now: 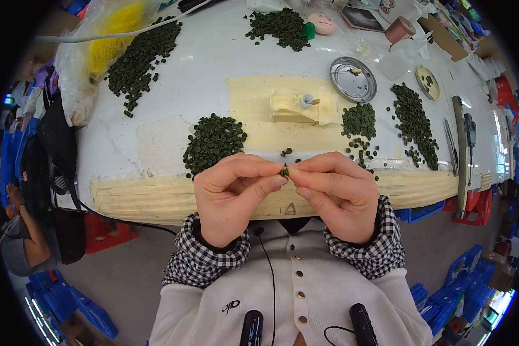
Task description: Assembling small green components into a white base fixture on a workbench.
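Observation:
Above the taped front edge of the table, my left hand (228, 196) and my right hand (345, 199) meet fingertip to fingertip. Between their thumbs and forefingers is a small dark green part (284, 172), pinched from both sides and mostly covered. Just beyond the fingers lies a loose green part (286, 153). A heap of similar round, button-like parts (214, 141) sits beside my left hand. Past my right hand is a smaller heap (359, 120). Farther ahead, a tape-covered block (291, 109) carries a small whitish cup (307, 100).
More green parts form a right heap (415, 124), a far heap (278, 30) and a far-left heap (147, 60). A round metal tray (352, 92) stands right of the block. Tweezers (451, 147) lie at right. A plastic bag (75, 86) and a person (29, 242) are at left.

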Action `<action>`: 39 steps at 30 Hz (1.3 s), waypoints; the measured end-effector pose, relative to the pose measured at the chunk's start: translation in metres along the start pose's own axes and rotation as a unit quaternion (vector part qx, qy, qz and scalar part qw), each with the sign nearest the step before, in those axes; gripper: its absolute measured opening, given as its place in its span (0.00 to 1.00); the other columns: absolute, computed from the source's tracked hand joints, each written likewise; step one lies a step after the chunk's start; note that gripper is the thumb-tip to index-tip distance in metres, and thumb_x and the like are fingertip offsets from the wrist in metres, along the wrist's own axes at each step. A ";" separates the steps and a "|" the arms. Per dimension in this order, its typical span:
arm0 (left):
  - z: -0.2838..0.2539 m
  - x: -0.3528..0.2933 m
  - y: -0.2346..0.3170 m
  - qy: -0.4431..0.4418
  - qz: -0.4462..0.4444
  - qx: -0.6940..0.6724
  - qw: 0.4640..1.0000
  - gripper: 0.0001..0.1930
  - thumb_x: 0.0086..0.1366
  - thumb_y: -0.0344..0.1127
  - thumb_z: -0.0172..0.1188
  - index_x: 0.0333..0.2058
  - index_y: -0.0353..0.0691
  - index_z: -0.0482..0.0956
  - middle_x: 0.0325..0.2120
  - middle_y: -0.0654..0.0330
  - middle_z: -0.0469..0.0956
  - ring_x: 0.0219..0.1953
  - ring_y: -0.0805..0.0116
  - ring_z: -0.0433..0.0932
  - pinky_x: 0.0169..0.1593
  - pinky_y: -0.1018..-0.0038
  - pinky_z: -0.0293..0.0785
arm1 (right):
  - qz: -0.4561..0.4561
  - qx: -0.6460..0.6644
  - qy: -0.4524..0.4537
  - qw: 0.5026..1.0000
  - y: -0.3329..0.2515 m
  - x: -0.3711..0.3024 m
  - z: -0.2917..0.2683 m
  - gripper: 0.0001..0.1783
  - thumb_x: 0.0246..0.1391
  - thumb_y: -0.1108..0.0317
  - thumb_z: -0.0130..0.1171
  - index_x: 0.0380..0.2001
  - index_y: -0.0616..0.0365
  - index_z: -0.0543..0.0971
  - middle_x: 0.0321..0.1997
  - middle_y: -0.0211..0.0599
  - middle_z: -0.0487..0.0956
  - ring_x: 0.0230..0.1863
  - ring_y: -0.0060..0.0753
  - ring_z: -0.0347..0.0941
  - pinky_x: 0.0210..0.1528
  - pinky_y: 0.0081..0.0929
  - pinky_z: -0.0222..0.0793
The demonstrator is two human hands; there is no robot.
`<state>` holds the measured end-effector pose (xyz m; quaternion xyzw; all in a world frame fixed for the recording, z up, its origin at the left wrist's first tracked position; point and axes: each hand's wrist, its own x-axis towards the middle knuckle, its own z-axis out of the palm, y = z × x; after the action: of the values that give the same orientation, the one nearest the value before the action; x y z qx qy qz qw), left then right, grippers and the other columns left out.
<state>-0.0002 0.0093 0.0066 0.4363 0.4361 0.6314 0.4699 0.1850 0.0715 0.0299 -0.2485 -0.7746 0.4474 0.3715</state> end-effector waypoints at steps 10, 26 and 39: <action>0.001 -0.002 0.001 0.020 -0.023 -0.007 1.000 0.09 0.57 0.16 0.64 0.37 0.30 0.81 0.35 0.55 0.80 0.36 0.74 0.79 0.39 0.81 0.75 | -0.023 -0.114 0.100 0.988 -0.007 0.012 -0.014 0.13 0.48 0.80 0.65 0.40 0.62 0.82 0.38 0.41 0.79 0.35 0.31 0.77 0.37 0.23 0.73; 0.001 -0.001 -0.001 0.040 -0.021 -0.004 0.999 0.08 0.58 0.17 0.63 0.38 0.29 0.81 0.34 0.58 0.80 0.35 0.77 0.78 0.37 0.84 0.74 | -0.105 -0.252 0.208 0.939 0.004 0.055 -0.027 0.06 0.48 0.74 0.67 0.31 0.62 0.82 0.29 0.38 0.77 0.30 0.34 0.73 0.33 0.27 0.68; 0.001 -0.001 0.000 0.027 -0.026 -0.005 0.999 0.09 0.58 0.17 0.63 0.38 0.29 0.81 0.35 0.57 0.80 0.36 0.76 0.79 0.39 0.83 0.74 | -0.008 0.037 -0.022 0.999 -0.012 0.035 -0.011 0.11 0.66 0.68 0.49 0.41 0.67 0.68 0.40 0.43 0.74 0.43 0.31 0.77 0.49 0.25 0.71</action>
<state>0.0013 0.0088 0.0066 0.4057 0.4565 0.6325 0.4764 0.1718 0.0964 0.0562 -0.2186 -0.7672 0.4784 0.3671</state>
